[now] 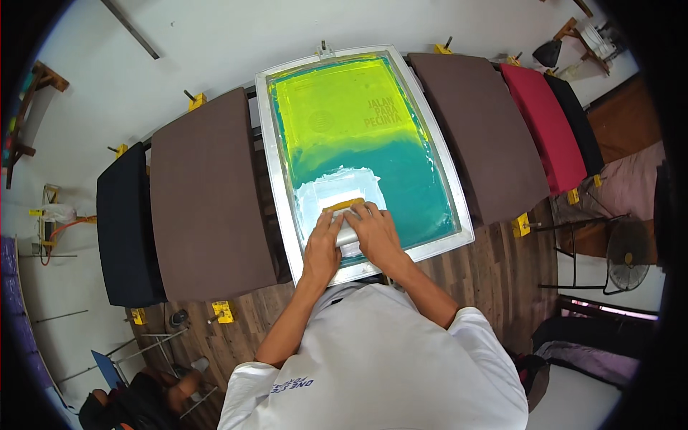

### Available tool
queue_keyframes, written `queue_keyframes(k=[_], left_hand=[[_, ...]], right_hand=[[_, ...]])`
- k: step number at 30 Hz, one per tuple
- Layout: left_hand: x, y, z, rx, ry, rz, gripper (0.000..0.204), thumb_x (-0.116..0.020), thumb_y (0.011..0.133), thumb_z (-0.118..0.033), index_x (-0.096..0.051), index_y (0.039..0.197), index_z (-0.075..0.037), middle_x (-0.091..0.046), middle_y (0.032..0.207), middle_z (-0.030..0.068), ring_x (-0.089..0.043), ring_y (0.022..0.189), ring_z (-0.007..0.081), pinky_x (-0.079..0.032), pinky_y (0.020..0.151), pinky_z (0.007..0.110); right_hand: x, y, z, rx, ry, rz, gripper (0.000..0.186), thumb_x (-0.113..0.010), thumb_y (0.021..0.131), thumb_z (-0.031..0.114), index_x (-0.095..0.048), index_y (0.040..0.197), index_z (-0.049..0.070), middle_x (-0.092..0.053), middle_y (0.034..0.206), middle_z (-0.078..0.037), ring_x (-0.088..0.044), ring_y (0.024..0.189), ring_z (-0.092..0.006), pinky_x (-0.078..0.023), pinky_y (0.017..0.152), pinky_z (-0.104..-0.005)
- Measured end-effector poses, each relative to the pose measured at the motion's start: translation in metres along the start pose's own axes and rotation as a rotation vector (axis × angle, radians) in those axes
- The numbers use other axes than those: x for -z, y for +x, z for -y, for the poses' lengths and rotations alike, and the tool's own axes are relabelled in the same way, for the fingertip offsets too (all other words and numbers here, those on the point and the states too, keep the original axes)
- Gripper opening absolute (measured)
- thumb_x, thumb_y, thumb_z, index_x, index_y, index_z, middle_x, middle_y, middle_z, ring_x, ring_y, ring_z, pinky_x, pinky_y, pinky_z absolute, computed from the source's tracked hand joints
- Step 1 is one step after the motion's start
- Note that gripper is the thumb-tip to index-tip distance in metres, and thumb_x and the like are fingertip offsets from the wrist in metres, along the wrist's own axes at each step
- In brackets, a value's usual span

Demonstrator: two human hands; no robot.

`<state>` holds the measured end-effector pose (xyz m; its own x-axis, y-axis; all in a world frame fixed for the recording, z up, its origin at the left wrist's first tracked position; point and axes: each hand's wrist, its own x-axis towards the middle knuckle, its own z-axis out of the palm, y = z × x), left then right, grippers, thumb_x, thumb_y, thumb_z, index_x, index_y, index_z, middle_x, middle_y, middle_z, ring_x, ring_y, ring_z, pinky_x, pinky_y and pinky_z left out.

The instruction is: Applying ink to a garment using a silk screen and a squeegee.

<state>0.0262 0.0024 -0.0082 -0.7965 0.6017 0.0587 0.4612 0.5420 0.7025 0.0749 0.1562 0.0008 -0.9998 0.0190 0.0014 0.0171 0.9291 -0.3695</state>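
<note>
My left hand [325,242] and my right hand [376,233] are closed side by side on a squeegee [347,233] with a silver body and a dark yellow edge. It stands at the near end of a screen-printing frame [453,172] with a silver rim. White ink [337,185] lies on the mesh around and beyond the squeegee. The screen's mesh [344,154] is teal in its near half and bright yellow-green in its far half, with faint lettering there. The squeegee's lower edge, where it meets the mesh, is partly hidden by my fingers.
Brown fabric-covered boards [208,201] flank the screen, with a red one [541,129] and black ones farther out. Yellow clamps [223,312] stick out at the boards' ends. A fan [628,254] stands at the right. Another person [147,398] sits at the lower left.
</note>
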Motion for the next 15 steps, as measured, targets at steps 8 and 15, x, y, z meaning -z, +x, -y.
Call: queue_keyframes(k=[8,15], left_hand=[[0.004,-0.007,-0.004,0.04,-0.03,0.072,0.077,-0.063,0.065,0.017,-0.052,0.139,-0.002,-0.046,0.145,0.0267,-0.042,0.137,0.0411,-0.04,0.112,0.044],[0.002,-0.016,-0.007,0.093,-0.105,0.138,0.076,-0.059,0.066,0.017,-0.052,0.139,-0.002,-0.045,0.145,0.0286,-0.04,0.138,0.043,-0.038,0.112,0.045]], right_hand=[[0.01,-0.004,0.004,0.012,-0.019,0.02,0.041,-0.059,0.081,-0.001,-0.064,0.121,0.008,-0.059,0.124,-0.01,-0.052,0.12,-0.0297,-0.044,0.088,-0.0448],[0.003,-0.013,0.003,-0.006,0.017,0.033,0.042,-0.059,0.08,-0.002,-0.063,0.121,0.006,-0.058,0.125,-0.011,-0.051,0.12,-0.0292,-0.041,0.09,-0.0459]])
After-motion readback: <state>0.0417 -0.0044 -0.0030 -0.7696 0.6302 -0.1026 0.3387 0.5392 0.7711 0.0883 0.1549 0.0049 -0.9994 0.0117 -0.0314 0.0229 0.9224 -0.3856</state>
